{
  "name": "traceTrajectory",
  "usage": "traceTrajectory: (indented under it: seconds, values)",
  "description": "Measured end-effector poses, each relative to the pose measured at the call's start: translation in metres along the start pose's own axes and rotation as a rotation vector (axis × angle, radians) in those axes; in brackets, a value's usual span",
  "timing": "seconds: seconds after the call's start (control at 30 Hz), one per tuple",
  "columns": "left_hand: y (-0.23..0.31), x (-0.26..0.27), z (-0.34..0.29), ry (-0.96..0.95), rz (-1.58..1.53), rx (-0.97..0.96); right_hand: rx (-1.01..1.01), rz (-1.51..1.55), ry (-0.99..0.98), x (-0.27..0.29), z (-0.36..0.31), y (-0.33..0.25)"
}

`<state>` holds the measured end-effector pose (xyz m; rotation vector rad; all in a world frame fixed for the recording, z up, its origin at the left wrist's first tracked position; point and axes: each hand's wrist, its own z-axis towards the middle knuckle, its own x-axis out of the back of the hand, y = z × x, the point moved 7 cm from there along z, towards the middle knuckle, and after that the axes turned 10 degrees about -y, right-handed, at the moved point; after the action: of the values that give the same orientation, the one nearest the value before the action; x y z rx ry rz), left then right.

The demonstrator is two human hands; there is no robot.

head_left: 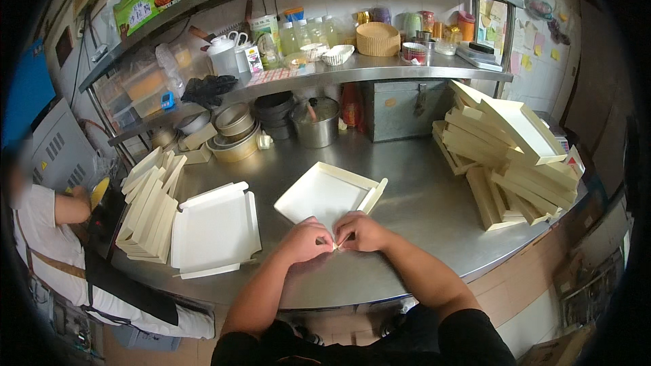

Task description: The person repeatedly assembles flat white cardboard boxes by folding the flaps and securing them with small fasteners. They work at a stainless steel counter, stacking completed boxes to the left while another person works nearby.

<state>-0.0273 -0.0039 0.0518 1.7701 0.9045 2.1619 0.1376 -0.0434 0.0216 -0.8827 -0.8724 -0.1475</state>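
Note:
A shallow cardboard box (325, 193), white inside with cream walls, lies turned at an angle on the steel table in front of me. Its far and side walls stand up. My left hand (307, 239) and my right hand (364, 232) meet at its near corner, with thumbs and fingers pinched on the cardboard there. Both hands hide most of that corner. To the left lies a flat, partly unfolded box blank (215, 229), its edge flaps spread out. Neither hand touches it.
Box pieces (150, 207) lean stacked at the table's left, and a tall untidy pile of folded boxes (512, 156) rises at the right. Pots (317, 122) and a metal chest (409, 110) line the back beneath a loaded shelf (380, 66). A person (51, 230) stands at the left.

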Motion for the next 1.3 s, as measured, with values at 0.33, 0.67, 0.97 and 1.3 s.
traceTrajectory:
  seconds: [0.33,0.67,0.97,1.3]
  values:
    - [-0.001,-0.001,-0.003,-0.082,0.056,0.138,-0.040,-0.057,0.042,0.012,0.002,-0.020]
    - [-0.004,0.006,-0.006,-0.047,-0.142,0.117,-0.047,0.059,-0.045,0.010,0.002,-0.016]
    - [0.010,-0.004,0.000,-0.075,-0.160,0.034,-0.154,0.010,-0.105,-0.004,0.002,-0.006]
    - [0.012,-0.017,0.005,-0.243,-0.072,0.051,-0.177,0.018,-0.098,0.001,0.001,-0.011]
